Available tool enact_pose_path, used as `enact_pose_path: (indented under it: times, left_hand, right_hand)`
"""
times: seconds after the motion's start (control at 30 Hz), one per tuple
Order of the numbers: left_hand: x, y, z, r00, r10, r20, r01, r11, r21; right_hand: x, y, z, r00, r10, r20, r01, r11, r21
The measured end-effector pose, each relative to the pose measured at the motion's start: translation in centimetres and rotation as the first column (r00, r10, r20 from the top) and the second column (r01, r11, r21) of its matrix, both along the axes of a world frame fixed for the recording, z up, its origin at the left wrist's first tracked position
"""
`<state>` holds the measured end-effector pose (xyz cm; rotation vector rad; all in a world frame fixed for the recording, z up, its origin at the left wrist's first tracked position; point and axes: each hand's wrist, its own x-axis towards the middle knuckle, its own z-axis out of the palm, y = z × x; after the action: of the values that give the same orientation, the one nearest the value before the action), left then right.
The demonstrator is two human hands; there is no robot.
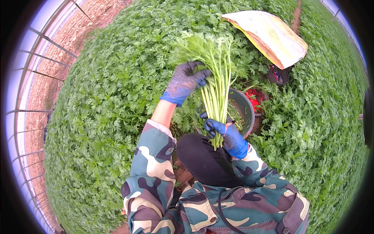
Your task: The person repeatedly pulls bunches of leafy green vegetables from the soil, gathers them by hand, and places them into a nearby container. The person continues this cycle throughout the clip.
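Note:
A bunch of leafy greens with long pale stems (215,96) stands roughly upright before me, its leaves away from my body. My right hand (226,133), in a blue glove, grips the stems near their cut ends, above my dark-trousered knee. Higher up, my left hand (190,77), in a soiled blue glove, is at the left edge of the bunch by the leaves, fingers curled; whether it grips any stems cannot be told. Behind the bunch and my right hand is a round dark tub (249,109) with leaf scraps in it, partly hidden.
Dense green plants (111,96) surround me. Red ties or strips (254,99) lie in a small container right of the tub. Beyond are a dark container (277,76) and a large white and yellow sack (268,35). A metal greenhouse frame (43,36) runs along the left.

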<state>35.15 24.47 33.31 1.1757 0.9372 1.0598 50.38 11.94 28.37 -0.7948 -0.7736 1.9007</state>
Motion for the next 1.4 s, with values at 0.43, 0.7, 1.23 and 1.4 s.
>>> enact_pose_path:
  times: [0.43,0.7,1.23,1.4]
  left_hand:
    - [0.4,-2.1,-3.1,0.83,-0.218,-0.514,0.357,0.915,0.188]
    - [6.9,-6.2,-8.0,0.726,0.461,0.511,0.108,0.657,-0.746]
    - [5.5,-8.0,-5.4,0.91,0.284,0.303,-0.224,0.95,-0.219]
    - [0.3,-5.4,-3.0,0.974,-0.181,-0.133,0.126,0.93,-0.346]
  right_hand:
    - [4.2,4.0,-1.1,0.946,-0.227,-0.231,0.266,0.951,0.154]
    - [2.1,5.8,1.1,0.872,-0.353,-0.341,0.415,0.9,0.131]
    - [0.5,3.4,0.9,0.986,-0.14,0.095,0.112,0.96,0.257]
    - [0.6,1.8,-0.5,0.985,0.171,0.014,-0.171,0.97,0.17]
